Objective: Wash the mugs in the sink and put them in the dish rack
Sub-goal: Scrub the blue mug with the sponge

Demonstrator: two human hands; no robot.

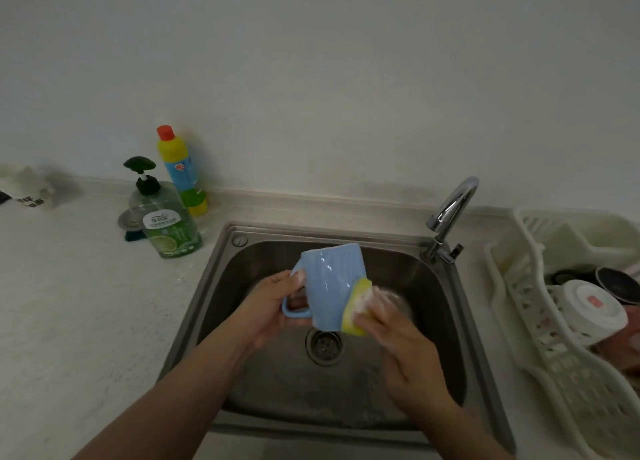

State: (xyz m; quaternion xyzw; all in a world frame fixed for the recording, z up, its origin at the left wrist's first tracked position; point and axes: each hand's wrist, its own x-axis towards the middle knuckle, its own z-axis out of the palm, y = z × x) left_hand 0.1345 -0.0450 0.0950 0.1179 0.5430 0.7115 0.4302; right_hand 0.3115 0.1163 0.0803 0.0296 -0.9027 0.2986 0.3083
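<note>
A light blue mug (332, 283) hangs upside down over the steel sink (221, 272), its handle to the left. My left hand (273, 303) grips it at the handle, fingers through the loop. My right hand (391, 324), soapy, holds a yellow sponge (356, 307) pressed against the mug's lower right side near the rim. A white mug (592, 307) and a dark mug (620, 283) lie in the white dish rack (519, 303) at the right.
The chrome tap (450, 213) stands at the sink's back right with no water running. The drain (323, 345) lies below the mug. A green dish soap pump bottle (166, 220) and a yellow cleaner bottle (180, 172) stand on the counter at the left.
</note>
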